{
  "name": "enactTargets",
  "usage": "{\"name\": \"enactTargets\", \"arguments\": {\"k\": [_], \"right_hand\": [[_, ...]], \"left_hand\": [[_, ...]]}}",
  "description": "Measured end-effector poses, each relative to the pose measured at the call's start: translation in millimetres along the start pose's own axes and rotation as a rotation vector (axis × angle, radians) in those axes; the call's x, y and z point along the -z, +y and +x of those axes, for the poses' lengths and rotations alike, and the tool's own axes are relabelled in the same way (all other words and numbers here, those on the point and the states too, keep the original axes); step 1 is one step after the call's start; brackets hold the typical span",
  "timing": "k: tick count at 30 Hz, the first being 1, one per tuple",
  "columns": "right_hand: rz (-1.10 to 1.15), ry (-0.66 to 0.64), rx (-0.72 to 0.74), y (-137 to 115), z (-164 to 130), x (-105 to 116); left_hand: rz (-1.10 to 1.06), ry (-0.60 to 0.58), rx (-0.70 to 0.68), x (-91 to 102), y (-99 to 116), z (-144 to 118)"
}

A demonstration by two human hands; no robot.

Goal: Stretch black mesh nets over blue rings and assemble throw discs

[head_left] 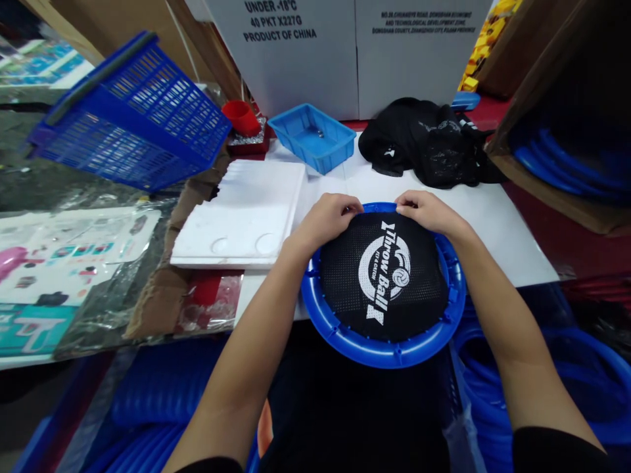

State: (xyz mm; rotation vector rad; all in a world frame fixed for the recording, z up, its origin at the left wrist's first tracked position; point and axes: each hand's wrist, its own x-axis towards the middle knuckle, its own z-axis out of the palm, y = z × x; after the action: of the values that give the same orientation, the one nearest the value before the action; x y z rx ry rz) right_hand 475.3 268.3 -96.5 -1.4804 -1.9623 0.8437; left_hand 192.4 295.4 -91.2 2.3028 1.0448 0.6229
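Note:
A blue plastic ring (328,320) rests tilted at the table's near edge, close to my body. Across its opening lies a round black mesh net (419,276) with white "Throw Ball" print. My left hand (331,217) pinches the net's edge at the far left of the rim, fingers curled. At the far right of the rim, my right hand (428,209) is closed on the same edge, thumb and finger together. My fingers partly hide the far rim. Along the near side, the net's edge lies inside the ring, where small posts show.
A white foam block (236,213) lies left, below a tilted blue basket (142,118). Behind are a small blue tray (315,135) holding tiny metal parts, a red cup (241,118) and a pile of black nets (426,141). Blue rings (562,157) fill a carton at right.

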Motion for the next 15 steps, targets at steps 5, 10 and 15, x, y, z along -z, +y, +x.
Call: {"name": "enactTargets", "arguments": {"k": [5,10,15], "right_hand": [[-0.067,0.029,0.025,-3,-1,-4],[-0.016,0.139,0.211,-10,-9,-4],[-0.171,0.022,0.461,-12,-16,-5]], "left_hand": [[0.098,-0.053,-0.057,3.5,3,-4],[0.176,-0.016,-0.167,2.1,15,-15],[0.286,-0.071,-0.298,-7.7,17,-20]]}}
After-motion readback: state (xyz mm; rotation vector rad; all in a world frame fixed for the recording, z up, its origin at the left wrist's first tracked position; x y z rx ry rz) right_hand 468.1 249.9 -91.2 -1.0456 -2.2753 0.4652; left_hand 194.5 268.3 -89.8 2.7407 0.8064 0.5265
